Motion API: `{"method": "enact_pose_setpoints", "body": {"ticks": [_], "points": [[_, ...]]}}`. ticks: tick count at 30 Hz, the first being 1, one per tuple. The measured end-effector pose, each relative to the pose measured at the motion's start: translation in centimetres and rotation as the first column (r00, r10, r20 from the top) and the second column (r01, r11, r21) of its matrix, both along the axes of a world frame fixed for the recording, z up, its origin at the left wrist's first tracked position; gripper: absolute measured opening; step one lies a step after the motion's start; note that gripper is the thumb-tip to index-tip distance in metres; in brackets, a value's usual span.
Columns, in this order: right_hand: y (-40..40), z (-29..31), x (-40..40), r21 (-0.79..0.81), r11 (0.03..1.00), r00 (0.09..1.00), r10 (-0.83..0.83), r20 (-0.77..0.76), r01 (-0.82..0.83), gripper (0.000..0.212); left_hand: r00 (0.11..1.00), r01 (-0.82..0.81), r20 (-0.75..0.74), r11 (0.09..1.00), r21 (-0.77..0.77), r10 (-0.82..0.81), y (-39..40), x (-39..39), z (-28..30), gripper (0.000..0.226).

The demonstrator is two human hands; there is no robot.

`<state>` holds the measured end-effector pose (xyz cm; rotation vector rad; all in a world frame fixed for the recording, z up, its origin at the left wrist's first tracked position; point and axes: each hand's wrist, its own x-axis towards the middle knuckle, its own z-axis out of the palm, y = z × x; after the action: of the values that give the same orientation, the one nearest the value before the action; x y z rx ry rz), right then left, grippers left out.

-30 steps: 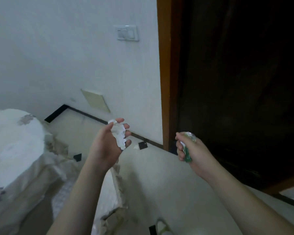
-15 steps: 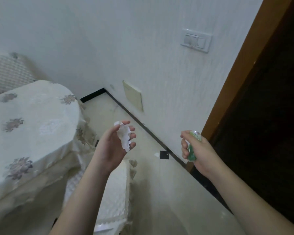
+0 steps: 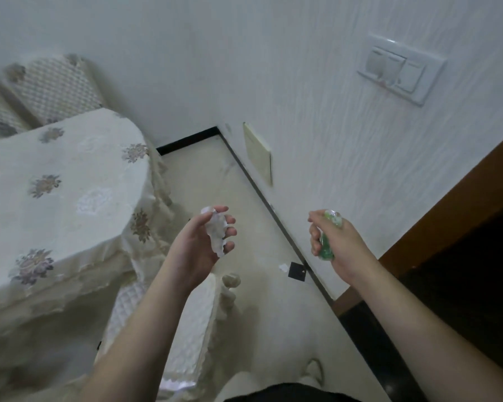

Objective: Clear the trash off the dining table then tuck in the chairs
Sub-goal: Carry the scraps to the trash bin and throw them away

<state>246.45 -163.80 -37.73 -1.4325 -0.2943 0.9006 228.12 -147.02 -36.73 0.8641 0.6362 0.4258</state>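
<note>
White crumpled paper trash (image 3: 216,235) in left hand (image 3: 199,248), fingers curled round it, palm up. Green-and-clear wrapper (image 3: 328,239) squeezed in right hand (image 3: 336,246), fist tight round it. Both pieces held out in front, clear of the table, likely carried off for binning; no bin in view. Dining table (image 3: 55,198) at left under a cream floral cloth, no trash visible on the part shown. Quilted-cover chair (image 3: 183,329) by its near right corner, not tucked in; another chair (image 3: 50,91) at the far edge. Cream tile floor (image 3: 215,184), white wall, light switch (image 3: 401,69), brown door frame (image 3: 447,210).
</note>
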Motion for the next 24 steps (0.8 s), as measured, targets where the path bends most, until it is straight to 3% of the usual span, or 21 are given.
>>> {"method": "enact_pose_setpoints", "body": {"ticks": [8, 13, 20, 24], "points": [[5.6, -2.0, 4.8, -0.047, 0.993, 0.994, 0.110, -0.001, -0.110, 0.020, 0.998, -0.032, -0.047, 0.998, -0.063, 0.029, 2.9, 4.7, -2.5, 0.021], [10.2, -4.0, 7.2, -0.128, 0.986, 0.994, 0.108, -0.027, -0.111, 0.012, 0.997, -0.032, -0.078, 0.996, -0.087, 0.025, 7.2, 7.4, -4.9, 0.020], [17.9, -6.6, 11.1, -0.208, 0.978, 0.999, 0.025, -0.048, -0.035, 0.023, 0.989, 0.022, -0.137, 0.984, -0.178, -0.047, 15.0, 11.6, -9.5, 0.023], [21.6, -9.2, 13.3, -0.297, 0.954, 0.997, 0.045, 0.058, -0.026, 0.015, 0.980, 0.055, -0.174, 0.975, -0.214, -0.093, 18.6, 14.7, -12.2, 0.021]]}}
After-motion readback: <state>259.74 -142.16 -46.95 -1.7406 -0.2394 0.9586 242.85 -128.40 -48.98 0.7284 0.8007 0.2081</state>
